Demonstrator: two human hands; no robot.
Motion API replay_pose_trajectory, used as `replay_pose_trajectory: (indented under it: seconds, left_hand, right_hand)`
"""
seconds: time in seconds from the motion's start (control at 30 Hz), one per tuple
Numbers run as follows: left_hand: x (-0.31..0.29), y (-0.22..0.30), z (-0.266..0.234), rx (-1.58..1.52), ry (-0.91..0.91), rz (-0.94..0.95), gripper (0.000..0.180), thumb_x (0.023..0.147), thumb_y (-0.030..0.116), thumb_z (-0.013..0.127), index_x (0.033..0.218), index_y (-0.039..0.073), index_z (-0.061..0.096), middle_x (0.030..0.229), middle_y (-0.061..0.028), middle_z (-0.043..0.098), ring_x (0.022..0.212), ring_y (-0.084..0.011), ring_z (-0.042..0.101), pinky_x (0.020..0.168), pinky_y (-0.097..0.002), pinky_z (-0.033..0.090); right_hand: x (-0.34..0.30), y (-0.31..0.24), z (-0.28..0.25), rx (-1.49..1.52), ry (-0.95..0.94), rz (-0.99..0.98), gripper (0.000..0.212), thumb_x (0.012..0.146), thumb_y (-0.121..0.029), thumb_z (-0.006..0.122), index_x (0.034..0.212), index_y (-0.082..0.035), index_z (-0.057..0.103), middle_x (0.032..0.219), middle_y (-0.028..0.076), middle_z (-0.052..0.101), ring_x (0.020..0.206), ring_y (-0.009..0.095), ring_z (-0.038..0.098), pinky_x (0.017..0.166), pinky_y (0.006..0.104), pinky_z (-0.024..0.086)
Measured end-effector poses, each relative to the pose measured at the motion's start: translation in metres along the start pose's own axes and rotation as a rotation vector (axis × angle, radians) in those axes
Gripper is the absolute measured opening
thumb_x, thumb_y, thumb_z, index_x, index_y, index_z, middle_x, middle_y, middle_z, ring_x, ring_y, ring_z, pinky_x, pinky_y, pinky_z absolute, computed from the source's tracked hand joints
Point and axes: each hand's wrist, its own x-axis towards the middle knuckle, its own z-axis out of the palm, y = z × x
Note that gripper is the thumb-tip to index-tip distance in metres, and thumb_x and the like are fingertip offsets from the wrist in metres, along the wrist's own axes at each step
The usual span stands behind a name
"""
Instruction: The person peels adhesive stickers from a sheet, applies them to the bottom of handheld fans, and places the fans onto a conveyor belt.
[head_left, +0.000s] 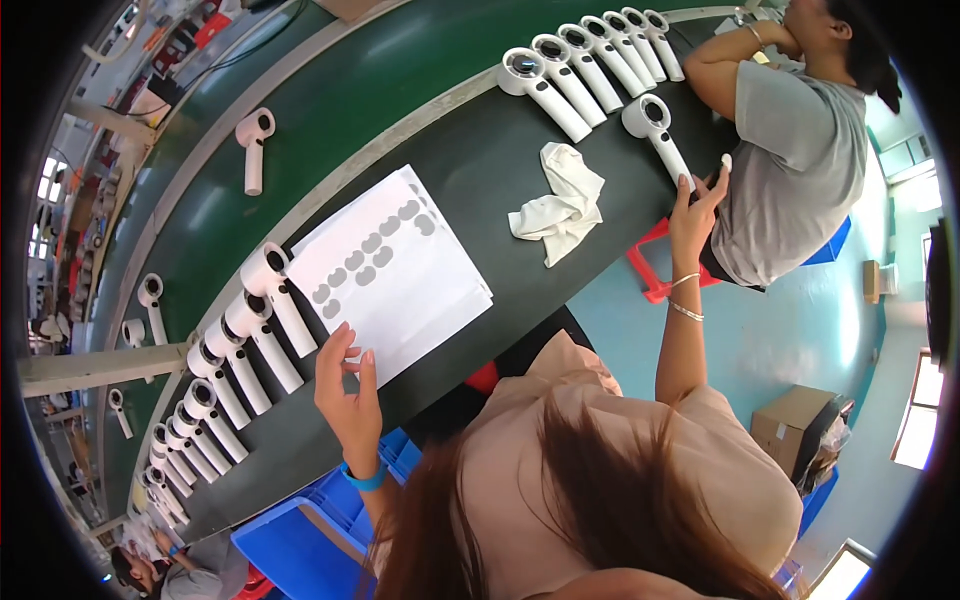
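My right hand holds a white handheld device by the lower end of its handle. That device has a thick round head with a dark centre and a black button; whether it is a fan or a magnifier I cannot tell. A white cover sits on one fingertip of this hand. My left hand is open with bent, parted fingers and holds nothing. It is at the near left edge of a stack of white paper sheets with grey blotches. A crumpled white cloth lies on the dark table between the paper and the held device.
Rows of similar white devices stand along the table at left and far right. More lie on the green conveyor belt. A person in grey sits at right, by a red stool. Blue bins are below left.
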Motion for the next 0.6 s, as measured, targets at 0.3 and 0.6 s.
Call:
replay_pose_trajectory:
  seconds: [0.3, 0.6]
  left_hand:
    - [0.003, 0.007, 0.010, -0.004, -0.020, 0.065, 0.024, 0.082, 0.000, 0.062, 0.106, 0.000, 0.061, 0.116, -0.0146, 0.060, 0.078, -0.0169, 0.060, 0.068, -0.0265, 0.049]
    - [-0.001, 0.014, 0.004, -0.088, -0.037, 0.089, 0.020, 0.081, -0.001, 0.062, 0.101, 0.000, 0.063, 0.115, -0.0147, 0.061, 0.077, -0.0166, 0.060, 0.067, -0.0259, 0.049]
  right_hand:
    - [-0.011, -0.016, -0.026, 0.163, -0.022, 0.181, 0.073, 0.079, 0.000, 0.070, 0.137, -0.008, 0.026, 0.086, 0.010, 0.060, 0.072, 0.014, 0.060, 0.064, 0.0246, 0.048]
    - [-0.004, -0.122, -0.052, 0.606, -0.009, -0.260, 0.104, 0.067, 0.014, 0.072, 0.141, -0.014, 0.005, 0.121, 0.019, 0.042, 0.095, 0.026, 0.063, 0.080, 0.0322, 0.054]
